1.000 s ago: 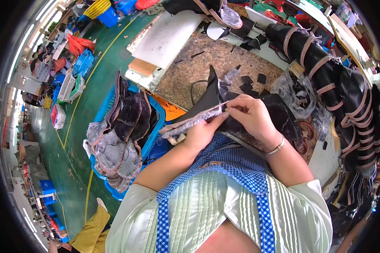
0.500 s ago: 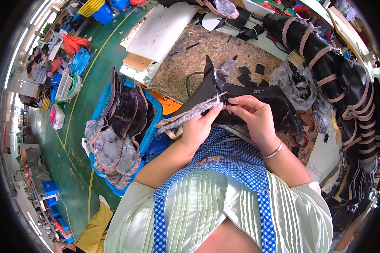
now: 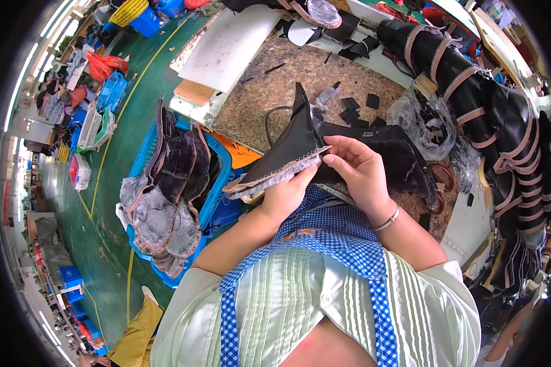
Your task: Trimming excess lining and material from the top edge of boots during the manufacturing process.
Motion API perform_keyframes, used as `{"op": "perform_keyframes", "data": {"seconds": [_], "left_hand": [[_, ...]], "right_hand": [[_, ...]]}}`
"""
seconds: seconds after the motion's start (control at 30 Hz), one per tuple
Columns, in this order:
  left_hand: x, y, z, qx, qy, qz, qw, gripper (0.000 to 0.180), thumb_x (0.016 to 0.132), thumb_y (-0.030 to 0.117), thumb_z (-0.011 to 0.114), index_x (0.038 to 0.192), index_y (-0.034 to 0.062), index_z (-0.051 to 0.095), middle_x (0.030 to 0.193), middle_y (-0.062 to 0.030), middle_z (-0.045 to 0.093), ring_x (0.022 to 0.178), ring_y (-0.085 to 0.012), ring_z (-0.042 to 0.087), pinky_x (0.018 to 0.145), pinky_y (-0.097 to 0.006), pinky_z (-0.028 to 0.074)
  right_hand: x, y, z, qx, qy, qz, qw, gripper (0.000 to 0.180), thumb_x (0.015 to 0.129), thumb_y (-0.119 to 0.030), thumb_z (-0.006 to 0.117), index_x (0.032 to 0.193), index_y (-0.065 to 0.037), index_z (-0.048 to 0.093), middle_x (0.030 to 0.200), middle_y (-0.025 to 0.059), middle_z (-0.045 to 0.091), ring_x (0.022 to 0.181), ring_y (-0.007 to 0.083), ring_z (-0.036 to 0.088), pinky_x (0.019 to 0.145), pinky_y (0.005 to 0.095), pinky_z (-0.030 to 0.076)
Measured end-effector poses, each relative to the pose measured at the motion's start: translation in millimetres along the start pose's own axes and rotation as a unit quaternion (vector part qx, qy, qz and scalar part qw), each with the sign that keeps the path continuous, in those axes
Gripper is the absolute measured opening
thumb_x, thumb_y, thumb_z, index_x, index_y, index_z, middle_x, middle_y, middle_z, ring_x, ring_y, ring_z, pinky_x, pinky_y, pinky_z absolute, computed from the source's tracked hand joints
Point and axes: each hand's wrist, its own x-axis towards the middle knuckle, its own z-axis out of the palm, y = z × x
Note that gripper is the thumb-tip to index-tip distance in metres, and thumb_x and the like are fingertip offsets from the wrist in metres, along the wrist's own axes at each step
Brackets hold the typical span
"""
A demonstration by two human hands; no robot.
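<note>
Over the near edge of the mottled work table (image 3: 251, 104) I hold a black, fur-lined boot upper (image 3: 278, 153), with a tan zigzag-stitched strip and grey fleece along its lower edge. My left hand (image 3: 288, 194) grips that edge from below, thumb toward the strip's right end. The fingers of my right hand (image 3: 356, 164) pinch the same end of the strip, close to my left fingertips. Behind my right hand, another dark piece (image 3: 389, 153) with a plush side lies on the table. Red-handled scissors (image 3: 438, 186) rest to its right.
At my left, a blue basket (image 3: 211, 199) holds several fleece-lined pieces (image 3: 165, 214). A clear plastic bag (image 3: 419, 116) and small black patches (image 3: 350, 110) lie on the table. Stacked black boot pieces (image 3: 471, 98) line the right side. A white board (image 3: 226, 49) sits at the back left.
The boot upper has turned so more of its black outer face and stitched strip show. My right hand has shifted slightly down and left, its fingers nearer the strip's end.
</note>
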Motion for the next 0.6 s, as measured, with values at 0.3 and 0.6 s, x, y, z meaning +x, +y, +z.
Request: {"op": "perform_keyframes", "data": {"seconds": [0.3, 0.6], "left_hand": [[-2.4, -6.4, -2.6, -0.007, -0.027, 0.006, 1.0, 0.022, 0.087, 0.003, 0.065, 0.109, 0.0, 0.064, 0.102, -0.0056, 0.066, 0.092, -0.0125, 0.06, 0.082, -0.027, 0.049], [2.8, -2.0, 6.4, -0.161, -0.053, -0.131, 0.977, 0.022, 0.088, -0.002, 0.061, 0.109, -0.0001, 0.062, 0.1, -0.0068, 0.065, 0.093, -0.0154, 0.061, 0.083, -0.028, 0.051]], "right_hand": [[12.8, -8.2, -9.6, 0.143, -0.061, 0.156, 0.975, 0.015, 0.085, -0.005, 0.067, 0.1, 0.001, 0.066, 0.083, -0.0002, 0.064, 0.078, 0.006, 0.058, 0.068, 0.0202, 0.045], [-1.0, -20.6, -2.5, -0.198, -0.032, -0.042, 0.979, 0.015, 0.084, -0.008, 0.066, 0.097, 0.0, 0.066, 0.099, 0.0057, 0.061, 0.071, 0.0081, 0.056, 0.07, 0.0216, 0.045]]}}
